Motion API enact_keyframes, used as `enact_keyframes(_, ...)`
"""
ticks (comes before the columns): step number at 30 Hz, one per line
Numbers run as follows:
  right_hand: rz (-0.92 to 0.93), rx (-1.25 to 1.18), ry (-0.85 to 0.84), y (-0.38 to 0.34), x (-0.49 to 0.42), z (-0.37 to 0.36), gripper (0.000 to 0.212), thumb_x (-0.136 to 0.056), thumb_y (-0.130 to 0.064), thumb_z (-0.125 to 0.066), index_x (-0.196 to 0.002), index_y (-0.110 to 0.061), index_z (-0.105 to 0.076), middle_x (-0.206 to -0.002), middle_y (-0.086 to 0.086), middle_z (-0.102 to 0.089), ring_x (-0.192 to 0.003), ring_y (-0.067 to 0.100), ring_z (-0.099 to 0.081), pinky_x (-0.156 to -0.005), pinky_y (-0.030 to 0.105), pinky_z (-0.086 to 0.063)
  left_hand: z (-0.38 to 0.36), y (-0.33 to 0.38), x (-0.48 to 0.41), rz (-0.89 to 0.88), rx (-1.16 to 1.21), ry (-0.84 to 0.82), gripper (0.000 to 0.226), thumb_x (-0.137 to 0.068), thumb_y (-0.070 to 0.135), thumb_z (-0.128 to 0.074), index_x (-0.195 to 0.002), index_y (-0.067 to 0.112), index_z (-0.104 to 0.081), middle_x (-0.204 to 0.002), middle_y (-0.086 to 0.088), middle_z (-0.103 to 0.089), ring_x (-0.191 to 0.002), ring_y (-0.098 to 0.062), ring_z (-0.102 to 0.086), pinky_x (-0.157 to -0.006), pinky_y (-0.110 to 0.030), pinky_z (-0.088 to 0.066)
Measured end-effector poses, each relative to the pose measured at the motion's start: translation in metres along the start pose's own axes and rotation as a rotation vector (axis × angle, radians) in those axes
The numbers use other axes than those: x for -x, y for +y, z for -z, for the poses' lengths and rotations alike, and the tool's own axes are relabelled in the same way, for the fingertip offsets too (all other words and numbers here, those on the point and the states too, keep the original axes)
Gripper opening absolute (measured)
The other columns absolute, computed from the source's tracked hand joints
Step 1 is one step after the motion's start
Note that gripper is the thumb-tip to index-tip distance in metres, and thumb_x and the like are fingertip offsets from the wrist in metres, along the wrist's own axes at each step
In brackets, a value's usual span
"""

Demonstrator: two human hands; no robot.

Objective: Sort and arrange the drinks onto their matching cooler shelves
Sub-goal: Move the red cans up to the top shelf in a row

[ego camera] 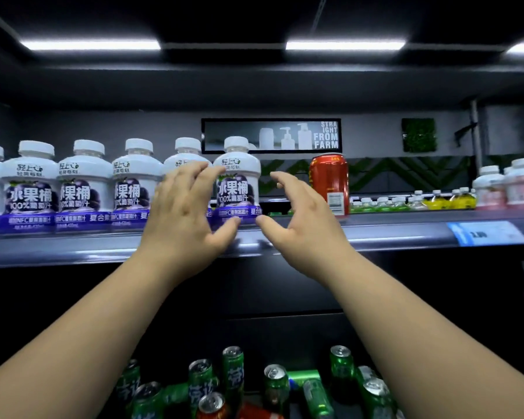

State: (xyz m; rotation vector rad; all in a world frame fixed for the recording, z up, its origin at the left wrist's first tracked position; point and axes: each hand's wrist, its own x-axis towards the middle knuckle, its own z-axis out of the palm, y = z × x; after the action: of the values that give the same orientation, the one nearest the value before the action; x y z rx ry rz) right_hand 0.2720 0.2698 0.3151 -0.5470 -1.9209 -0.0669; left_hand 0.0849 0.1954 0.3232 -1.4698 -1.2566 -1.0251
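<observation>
A row of white grape-juice bottles with purple labels point(82, 189) stands along the top cooler shelf point(375, 234). The rightmost bottle of that row point(238, 173) stands between my two hands. My left hand point(188, 207) is spread open just left of it, partly covering the neighbouring bottle. My right hand point(297, 213) is open just to its right, thumb near the bottle's base. Neither hand grips anything. A red can point(330, 182) stands upright on the same shelf, right of my right hand.
Several green cans point(233, 373) and a red can point(212, 406) stand and lie jumbled low in front of me. Pale pink bottles point(515, 182) sit at the far right; small green and yellow bottles point(436, 201) line a farther shelf. A blue price tag point(481, 232) marks the shelf edge.
</observation>
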Motion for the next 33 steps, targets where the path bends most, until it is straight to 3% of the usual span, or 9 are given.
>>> enact_keyframes(2, 0.018, -0.006, 0.018, 0.013, 0.012, 0.012, 0.064, -0.09, -0.033, -0.068, -0.148, -0.022, -0.044, -0.145, -0.003, -0.05, -0.134, 0.016, -0.044, -0.113, 0.032, -0.034, -0.006, 0.029, -0.005, -0.037, 0.111, -0.013, 0.072, -0.076, 0.049, -0.056, -0.138, 0.014, -0.046, -0.136, -0.007, -0.051, -0.126, -0.029, -0.047, -0.108, -0.038, -0.033)
enact_keyframes(5, 0.004, 0.008, 0.109, 0.039, 0.022, 0.037, 0.058, -0.085, -0.031, -0.068, -0.14, -0.019, -0.053, -0.136, 0.0, -0.056, -0.124, 0.021, -0.051, -0.107, 0.039, -0.042, -0.012, 0.072, -0.02, 0.007, 0.262, -0.08, 0.071, -0.08, 0.041, -0.066, -0.143, 0.021, -0.041, -0.137, 0.0, -0.049, -0.125, -0.018, -0.046, -0.105, -0.029, -0.036)
enact_keyframes(10, -0.107, 0.076, 0.093, 0.083, 0.027, 0.085, 0.058, -0.088, -0.029, -0.07, -0.142, -0.021, -0.05, -0.138, 0.0, -0.055, -0.127, 0.018, -0.05, -0.108, 0.036, -0.041, -0.038, 0.125, -0.05, 0.226, 0.392, -0.292, 0.082, -0.08, 0.037, -0.074, -0.146, 0.033, -0.026, -0.134, 0.002, -0.05, -0.117, -0.016, -0.052, -0.097, -0.031, -0.042)
enact_keyframes(16, -0.117, 0.098, 0.017, 0.12, 0.028, 0.13, 0.06, -0.088, -0.033, -0.07, -0.143, -0.025, -0.048, -0.138, -0.003, -0.054, -0.126, 0.016, -0.051, -0.108, 0.037, -0.042, -0.076, 0.151, -0.08, 0.445, 0.38, -0.383, 0.103, -0.076, 0.033, -0.079, -0.152, 0.025, -0.01, -0.128, -0.007, -0.057, -0.104, -0.027, -0.059, -0.093, -0.038, -0.049)
enact_keyframes(20, -0.157, 0.039, -0.021, 0.142, 0.025, 0.155, 0.057, -0.089, -0.036, -0.07, -0.141, -0.03, -0.046, -0.128, -0.005, -0.056, -0.115, 0.017, -0.055, -0.099, 0.037, -0.046, -0.091, 0.173, -0.09, 0.476, 0.437, -0.364, 0.102, -0.071, 0.031, -0.084, -0.149, 0.028, -0.018, -0.122, -0.005, -0.058, -0.102, -0.026, -0.062, -0.085, -0.043, -0.056)
enact_keyframes(23, -0.177, 0.006, -0.033, 0.157, 0.021, 0.17, 0.061, -0.088, -0.04, -0.072, -0.142, -0.032, -0.044, -0.126, -0.004, -0.058, -0.114, 0.018, -0.058, -0.098, 0.04, -0.049, -0.102, 0.206, -0.096, 0.435, 0.55, -0.327, 0.092, -0.072, 0.025, -0.085, -0.145, 0.026, -0.028, -0.114, 0.004, -0.054, -0.098, -0.016, -0.061, -0.072, -0.023, -0.048)
enact_keyframes(25, -0.181, -0.034, -0.038, 0.167, 0.02, 0.18, 0.068, -0.084, -0.042, -0.076, -0.143, -0.035, -0.042, -0.127, -0.003, -0.059, -0.113, 0.019, -0.06, -0.099, 0.044, -0.05, -0.111, 0.231, -0.099, 0.387, 0.595, -0.267, 0.084, -0.071, 0.02, -0.085, -0.139, 0.028, -0.036, -0.111, 0.009, -0.056, -0.099, -0.011, -0.061, -0.075, -0.021, -0.047)
enact_keyframes(29, -0.15, -0.047, -0.055, 0.185, 0.017, 0.2, 0.079, -0.078, -0.043, -0.081, -0.144, -0.038, -0.038, -0.121, -0.006, -0.065, -0.108, 0.017, -0.064, -0.096, 0.041, -0.053, -0.131, 0.277, -0.11, 0.4, 0.673, -0.143, 0.072, -0.073, 0.025, -0.082, -0.134, 0.032, -0.042, -0.104, 0.016, -0.058, -0.099, -0.005, -0.059, -0.086, -0.027, -0.049)
enact_keyframes(33, -0.197, -0.061, 0.046, 0.215, 0.013, 0.227, 0.075, -0.072, -0.04, -0.088, -0.132, -0.031, -0.045, -0.11, -0.007, -0.066, -0.099, 0.014, -0.064, -0.086, 0.032, -0.053, -0.143, 0.314, -0.125, 0.45, 0.97, -0.151, 0.043, -0.089, 0.018, -0.064, -0.127, 0.037, -0.053, -0.108, 0.0, -0.062, -0.103, -0.023, -0.067, -0.078, -0.042, -0.06)
